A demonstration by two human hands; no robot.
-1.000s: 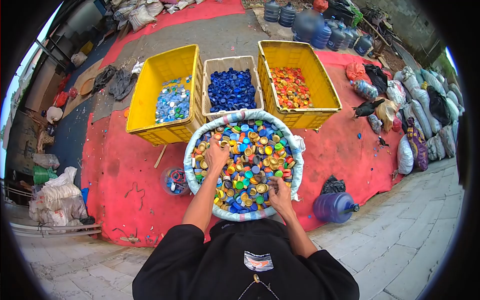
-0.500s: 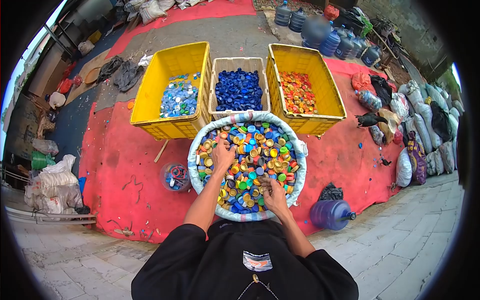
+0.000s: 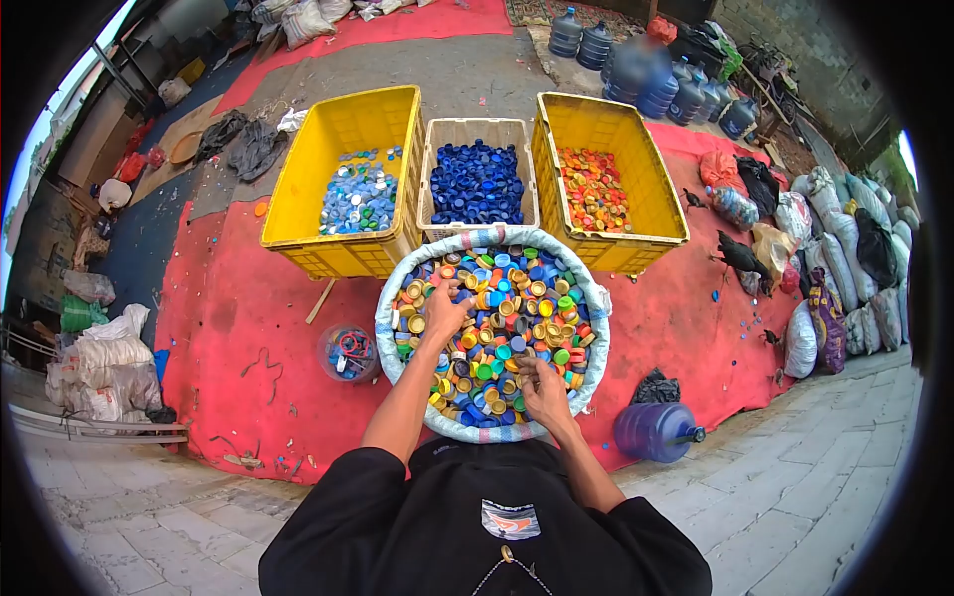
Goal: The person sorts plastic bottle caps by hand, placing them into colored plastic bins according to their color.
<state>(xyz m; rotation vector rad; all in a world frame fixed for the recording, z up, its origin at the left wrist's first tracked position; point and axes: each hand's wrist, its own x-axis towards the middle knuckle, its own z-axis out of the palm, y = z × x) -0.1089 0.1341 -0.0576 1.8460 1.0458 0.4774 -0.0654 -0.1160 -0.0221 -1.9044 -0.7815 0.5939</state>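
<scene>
A round basket (image 3: 600, 328) with a cloth-wrapped rim is full of mixed bottle caps (image 3: 497, 333). Over the caps on its left side is my left hand (image 3: 445, 310), fingers curled; what they hold, if anything, is too small to make out. My right hand (image 3: 544, 389) rests on the caps at the lower right, its fingers bent around something I cannot make out. Behind the basket stand a yellow crate (image 3: 288, 204) with light blue and white caps, a white crate (image 3: 429, 149) with dark blue caps, and another yellow crate (image 3: 651, 149) with orange and red caps.
A clear tub (image 3: 349, 354) with caps sits left of the basket. On the right a blue water jug (image 3: 658, 431) lies on the red mat (image 3: 258, 348). Full sacks (image 3: 840, 248) line the right side, near a dark bird (image 3: 740, 256). More jugs (image 3: 656, 91) stand at the back.
Both hands remain over the basket in nearly the same places, with only slight finger movement. The dark bird at the right has moved, and another shows behind it. The view has shifted slightly.
</scene>
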